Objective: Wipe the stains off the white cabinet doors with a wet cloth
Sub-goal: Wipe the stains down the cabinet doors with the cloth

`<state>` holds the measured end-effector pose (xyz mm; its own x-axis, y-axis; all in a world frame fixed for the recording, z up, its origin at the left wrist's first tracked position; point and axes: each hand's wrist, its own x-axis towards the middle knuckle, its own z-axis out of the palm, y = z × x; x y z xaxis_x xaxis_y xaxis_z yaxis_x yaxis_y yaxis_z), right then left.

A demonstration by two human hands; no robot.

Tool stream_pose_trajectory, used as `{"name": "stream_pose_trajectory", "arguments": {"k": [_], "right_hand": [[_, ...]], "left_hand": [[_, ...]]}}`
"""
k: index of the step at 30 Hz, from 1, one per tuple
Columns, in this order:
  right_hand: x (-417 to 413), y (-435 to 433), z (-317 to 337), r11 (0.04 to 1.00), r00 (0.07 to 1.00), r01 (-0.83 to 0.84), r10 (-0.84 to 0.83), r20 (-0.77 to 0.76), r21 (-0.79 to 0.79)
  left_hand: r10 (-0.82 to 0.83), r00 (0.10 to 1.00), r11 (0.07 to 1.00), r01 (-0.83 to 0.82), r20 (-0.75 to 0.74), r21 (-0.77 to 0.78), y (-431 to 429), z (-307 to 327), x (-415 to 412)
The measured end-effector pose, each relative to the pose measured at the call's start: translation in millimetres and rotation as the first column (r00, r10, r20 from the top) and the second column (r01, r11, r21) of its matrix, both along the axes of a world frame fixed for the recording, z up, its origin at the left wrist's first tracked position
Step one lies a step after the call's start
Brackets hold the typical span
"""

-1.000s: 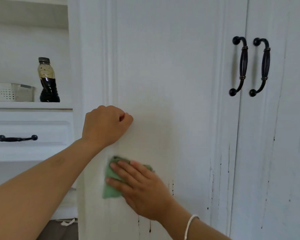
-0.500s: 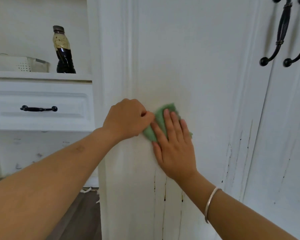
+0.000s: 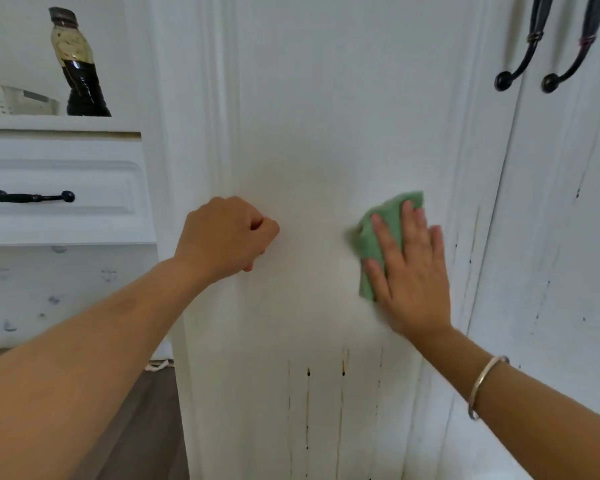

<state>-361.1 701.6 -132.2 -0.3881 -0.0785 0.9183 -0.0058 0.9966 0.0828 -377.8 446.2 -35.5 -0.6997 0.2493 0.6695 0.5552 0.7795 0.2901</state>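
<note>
Nearest, both forearms reached in from the btm corners, the R wrist w/ a thin silver bangle (image 3: 482, 386). Brown wood floor (image 3: 136, 427) showed under the L arm.

L hand (image 3: 227, 237) was curled into a fist holding nothing, knuckles against the white cabinet door (image 3: 309, 116). R hand (image 3: 409, 271) lay flat, fingers straight and slightly spread, pressing the green cloth (image 3: 374, 237) onto the same door's R half, well apart from the L fist. The cloth was blurred at its edges.

Door surface: painted white, moulded frame, a faint yellowish patch between the hands. Thin dark drip stains (image 3: 308, 375) ran vertically below both hands; more specks sat along the R frame and on the next door (image 3: 551, 237). Two black curved handles (image 3: 520, 57) hung top R, just beside each other.

Further L: a white drawer (image 3: 59, 174) w/ black pull (image 3: 32, 196); on the shelf above it, a dark bottle (image 3: 78, 64) beside a white perforated basket (image 3: 11, 102).

Cloth's long axis ran approx. vertical, leaning R at the top; its upper corner pointed up-R, past the fingertips.
</note>
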Motion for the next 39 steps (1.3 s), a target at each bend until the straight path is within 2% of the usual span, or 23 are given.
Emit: {"name": "stream_pose_trajectory", "arguments": {"k": [3, 5, 8, 10, 11, 13, 17, 21, 24, 28, 34, 37, 39], "right_hand": [[-3, -18, 6, 0.963, 0.998, -0.035, 0.018, -0.065, -0.268], [-7, -41, -12, 0.943, 0.997, -0.053, 0.031, -0.071, -0.328], [-5, -54, -69, 0.987, 0.995, -0.086, 0.091, 0.03, -0.138], [1, -52, -107, 0.995, 0.989, -0.096, 0.093, 0.112, 0.022], [4, -52, -118, 0.994, 0.986, -0.099, 0.091, 0.136, 0.05], [6, -50, -118, 0.998, 0.985, -0.066, 0.064, 0.161, 0.009], [4, -39, -50, 0.957, 0.999, 0.003, 0.012, 0.05, -0.292], [1, 5, 27, 0.935, 0.997, 0.069, -0.08, -0.019, -0.347], [2, 18, 32, 0.932, 0.994, 0.087, -0.103, -0.026, -0.353], [8, 25, -20, 0.921, 0.995, 0.097, -0.105, 0.0, -0.377], [40, 67, -100, 0.976, 0.963, 0.207, -0.192, 0.191, -0.066], [40, 65, -90, 0.981, 0.965, 0.182, -0.165, 0.206, -0.069], [31, 61, -57, 0.977, 0.982, 0.147, -0.125, 0.145, -0.151]], "left_hand": [[0.019, 1.0, 0.999, -0.018, -0.02, 0.031, 6, -1, 3], [-0.025, 1.0, 0.998, 0.024, 0.019, 0.057, 10, -1, 4], [-0.068, 0.996, 0.997, 0.066, 0.055, 0.039, 18, -6, 6], [-0.076, 0.994, 0.994, 0.07, 0.074, 0.081, 19, -8, 4], [-0.074, 0.994, 0.994, 0.067, 0.077, 0.09, 16, -8, 3], [-0.062, 0.996, 0.997, 0.06, 0.059, 0.041, 14, -7, 2], [-0.01, 0.999, 0.995, 0.007, -0.032, -0.098, 16, -9, 3], [0.057, 0.989, 0.969, -0.089, -0.14, -0.23, 27, -3, 5], [-0.046, 0.981, 0.945, -0.018, -0.187, -0.326, 55, 10, 10], [-0.173, 0.969, 0.913, 0.092, -0.174, -0.398, 102, 27, 18], [-0.143, 0.987, 0.915, 0.104, -0.073, -0.389, 112, 29, 11], [-0.128, 0.987, 0.93, 0.084, -0.1, -0.359, 111, 26, 9], [-0.119, 0.985, 0.932, 0.068, -0.123, -0.355, 112, 25, 8]]}}
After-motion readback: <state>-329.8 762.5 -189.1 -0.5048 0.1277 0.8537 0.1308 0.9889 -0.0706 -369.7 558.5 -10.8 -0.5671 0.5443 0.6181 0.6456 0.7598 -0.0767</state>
